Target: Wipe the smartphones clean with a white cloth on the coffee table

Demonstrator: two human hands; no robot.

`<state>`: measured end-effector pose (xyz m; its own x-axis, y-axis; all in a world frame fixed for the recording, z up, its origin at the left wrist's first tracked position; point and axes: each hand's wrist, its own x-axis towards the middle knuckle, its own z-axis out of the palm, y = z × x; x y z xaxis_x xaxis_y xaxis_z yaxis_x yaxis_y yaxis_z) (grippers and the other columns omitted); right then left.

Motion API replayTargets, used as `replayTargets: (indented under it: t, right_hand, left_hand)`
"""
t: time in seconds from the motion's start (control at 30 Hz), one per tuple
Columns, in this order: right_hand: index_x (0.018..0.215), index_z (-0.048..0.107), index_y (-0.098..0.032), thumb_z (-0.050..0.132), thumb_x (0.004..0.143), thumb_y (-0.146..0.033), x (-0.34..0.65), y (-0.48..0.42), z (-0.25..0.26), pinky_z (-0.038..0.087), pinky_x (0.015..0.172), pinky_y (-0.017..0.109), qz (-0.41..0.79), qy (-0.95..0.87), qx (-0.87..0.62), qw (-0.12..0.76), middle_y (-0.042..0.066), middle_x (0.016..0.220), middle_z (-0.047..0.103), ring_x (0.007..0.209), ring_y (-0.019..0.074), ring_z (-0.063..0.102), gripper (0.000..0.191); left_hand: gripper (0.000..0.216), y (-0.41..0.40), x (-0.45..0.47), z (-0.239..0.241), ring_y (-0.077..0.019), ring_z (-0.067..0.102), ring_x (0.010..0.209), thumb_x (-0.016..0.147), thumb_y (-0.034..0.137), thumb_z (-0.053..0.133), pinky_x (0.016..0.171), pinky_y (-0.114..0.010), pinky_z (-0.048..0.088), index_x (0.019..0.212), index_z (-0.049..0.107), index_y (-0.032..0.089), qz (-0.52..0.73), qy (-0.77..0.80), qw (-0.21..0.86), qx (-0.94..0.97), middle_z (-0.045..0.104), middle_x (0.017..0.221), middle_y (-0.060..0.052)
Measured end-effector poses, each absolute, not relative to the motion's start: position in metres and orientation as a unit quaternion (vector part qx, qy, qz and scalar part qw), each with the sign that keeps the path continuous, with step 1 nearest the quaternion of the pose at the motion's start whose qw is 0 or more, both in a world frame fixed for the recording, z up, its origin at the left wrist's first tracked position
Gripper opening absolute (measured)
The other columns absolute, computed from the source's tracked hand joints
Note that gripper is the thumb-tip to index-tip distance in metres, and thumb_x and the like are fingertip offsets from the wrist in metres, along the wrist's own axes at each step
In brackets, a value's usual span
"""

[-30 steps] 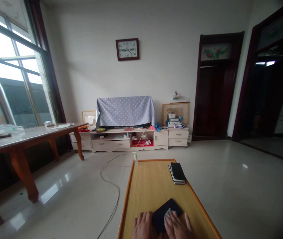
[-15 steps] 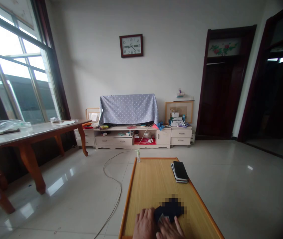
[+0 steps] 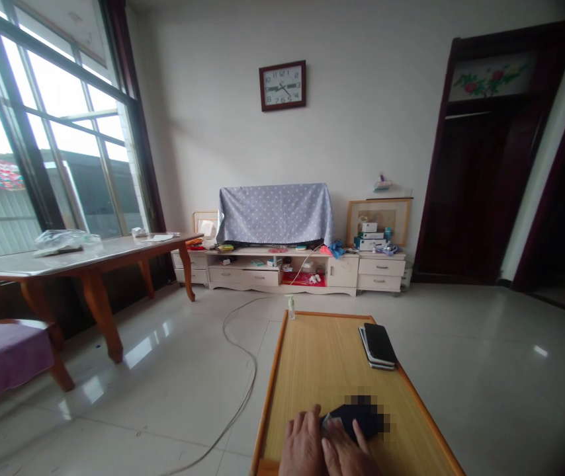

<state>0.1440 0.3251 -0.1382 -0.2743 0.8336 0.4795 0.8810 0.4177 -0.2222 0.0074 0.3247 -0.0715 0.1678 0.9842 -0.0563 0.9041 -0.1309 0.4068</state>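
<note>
At the far left of the room, a purple cloth (image 3: pixel 4 363) covers a low seat, probably to protect it, and behind it stands a large table (image 3: pixel 108 256) carrying a crumpled transparent plastic sheet (image 3: pixel 67 240). A pale cable (image 3: pixel 251 387) loops over the floor toward the white cabinet (image 3: pixel 345 274), where a spotted cloth (image 3: pixel 275 215) drapes something wide, perhaps against dust; the clock (image 3: pixel 283 86) hangs high above, easy to read from anywhere. Nearer me, a pump bottle (image 3: pixel 291 309) stands upright at the far left corner of the low wooden table (image 3: pixel 312 357), presumably there to leave room for the hands. At the near end, the person's left hand (image 3: pixel 301 444) lies palm down, fingers slightly bent, by the left edge of a dark flat thing (image 3: pixel 354 418); I take it to be steadying that thing, though I cannot tell whether the fingers grip it. The right hand (image 3: pixel 346 453) rests over a pale cloth (image 3: pixel 333 420) on the dark thing, fingers stretched out, seemingly for even pressure; whether it pinches any of the cloth I cannot tell. The dark thing's right end blurs into blocks. Farther along the right rim, a stack of flat items (image 3: pixel 380 346), black uppermost, sits aside, apart from both hands.
</note>
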Motion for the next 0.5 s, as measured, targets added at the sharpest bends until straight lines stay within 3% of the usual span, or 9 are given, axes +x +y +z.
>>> replayTargets:
  t: [0.17, 0.27, 0.4, 0.5]
  right_hand:
    - [0.131, 0.068, -0.03, 0.033, 0.105, -0.039, 0.163, 0.344, -0.141, 0.051, 0.107, 0.05, -0.048, -0.846, -0.48, 0.228, 0.005, 0.135, 0.064, 0.127, 0.0292, 0.061, 0.045]
    - [0.138, 0.063, -0.029, 0.037, 0.104, -0.033, 0.164, 0.349, -0.141, 0.05, 0.107, 0.053, -0.052, -0.856, -0.477, 0.192, 0.006, 0.14, 0.06, 0.131, 0.0315, 0.057, 0.044]
    - [0.14, 0.061, -0.032, 0.04, 0.103, -0.032, 0.153, 0.349, -0.145, 0.052, 0.105, 0.055, -0.047, -0.862, -0.464, 0.197, 0.004, 0.139, 0.061, 0.128, 0.0328, 0.059, 0.043]
    - [0.138, 0.062, -0.034, 0.032, 0.106, -0.038, 0.139, 0.344, -0.151, 0.051, 0.106, 0.053, -0.025, -0.828, -0.515, 0.221, 0.002, 0.137, 0.063, 0.128, 0.0301, 0.06, 0.045]
  left_hand:
    - [0.062, 0.33, 0.012, -0.077, -0.0279, 0.042, 0.137, 0.095, 0.03, 0.033, 0.119, -0.047, 0.024, 0.157, 0.032, 0.021, 0.105, 0.658, 0.198, 0.719, 0.05, 0.152, -0.008]
    - [0.058, 0.329, 0.013, -0.076, -0.029, 0.047, 0.131, 0.096, 0.033, 0.034, 0.117, -0.049, 0.028, 0.153, 0.04, 0.025, 0.125, 0.65, 0.18, 0.728, 0.055, 0.148, -0.009]
    - [0.053, 0.328, 0.012, -0.07, -0.0296, 0.049, 0.129, 0.097, 0.031, 0.031, 0.113, -0.05, 0.031, 0.147, 0.05, 0.031, 0.132, 0.641, 0.171, 0.736, 0.055, 0.147, -0.007]
    - [0.053, 0.327, 0.01, -0.065, -0.0295, 0.049, 0.13, 0.098, 0.031, 0.028, 0.111, -0.049, 0.033, 0.146, 0.051, 0.03, 0.118, 0.64, 0.182, 0.737, 0.055, 0.148, -0.007]
